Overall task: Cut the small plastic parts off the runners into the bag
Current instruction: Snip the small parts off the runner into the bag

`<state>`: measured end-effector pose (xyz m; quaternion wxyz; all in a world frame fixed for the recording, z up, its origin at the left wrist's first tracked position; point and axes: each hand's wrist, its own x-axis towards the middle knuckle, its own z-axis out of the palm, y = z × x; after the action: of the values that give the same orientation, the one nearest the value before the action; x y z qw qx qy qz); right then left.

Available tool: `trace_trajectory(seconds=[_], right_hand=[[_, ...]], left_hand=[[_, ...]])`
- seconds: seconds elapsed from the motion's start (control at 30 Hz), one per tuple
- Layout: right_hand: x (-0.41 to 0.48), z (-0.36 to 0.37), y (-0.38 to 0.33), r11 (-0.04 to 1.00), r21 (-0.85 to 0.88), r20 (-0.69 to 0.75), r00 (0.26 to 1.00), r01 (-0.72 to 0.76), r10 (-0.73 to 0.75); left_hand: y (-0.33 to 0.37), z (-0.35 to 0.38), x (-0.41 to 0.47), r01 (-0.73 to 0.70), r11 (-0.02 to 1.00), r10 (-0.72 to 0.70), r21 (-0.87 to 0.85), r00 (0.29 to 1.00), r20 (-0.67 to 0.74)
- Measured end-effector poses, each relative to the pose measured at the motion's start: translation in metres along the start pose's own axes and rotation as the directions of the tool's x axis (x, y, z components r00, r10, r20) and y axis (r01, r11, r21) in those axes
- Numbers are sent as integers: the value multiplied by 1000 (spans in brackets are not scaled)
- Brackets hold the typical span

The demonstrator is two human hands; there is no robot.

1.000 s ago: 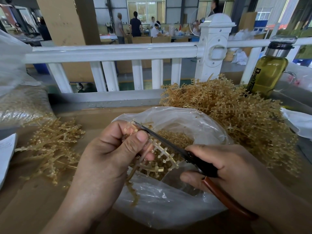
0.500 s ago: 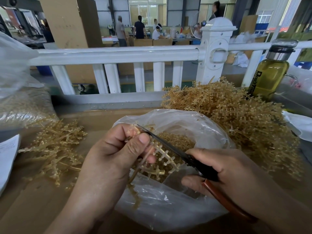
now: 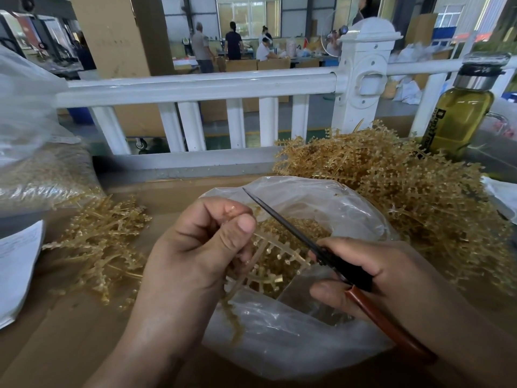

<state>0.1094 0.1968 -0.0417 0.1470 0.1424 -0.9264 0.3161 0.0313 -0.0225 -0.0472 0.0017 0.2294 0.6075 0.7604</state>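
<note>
Runner [image 3: 275, 254] with small plastic parts sits above open mouth of bag [image 3: 293, 345], pinched between thumb and curled fingers of left hand [image 3: 193, 256]. Right hand [image 3: 397, 275] grips scissors [image 3: 344, 271] around black and brown handles. Thin dark blades point up-left across runner, tip near left index finger. Loose parts [image 3: 296, 228] lie inside bag. Big pile [image 3: 414, 197] of runners just right of bag, smaller pile [image 3: 100, 242] on left, both on cardboard surface [image 3: 70, 345].

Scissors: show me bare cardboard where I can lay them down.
Bare cardboard: near-left, bordered by paper sheet, small runner pile and left hand; also the strip behind the bag, before the railing. Crowded right: big runner heap, bottle.
</note>
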Motion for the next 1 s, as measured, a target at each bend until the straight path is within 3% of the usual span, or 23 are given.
trace_trajectory(seconds=[0.17, 0.57, 1.0], right_hand=[[-1, -1, 3, 1000, -9, 13, 1000, -12, 12], [0, -3, 4, 998, -26, 17, 999, -48, 49], [-2, -5, 0, 997, -73, 23, 1000, -6, 8]], left_hand=[[0, -1, 2, 32, 996, -38, -78, 997, -74], [6, -2, 3, 93, 972, -84, -217, 995, 51], [3, 0, 2, 54, 977, -50, -206, 998, 27]])
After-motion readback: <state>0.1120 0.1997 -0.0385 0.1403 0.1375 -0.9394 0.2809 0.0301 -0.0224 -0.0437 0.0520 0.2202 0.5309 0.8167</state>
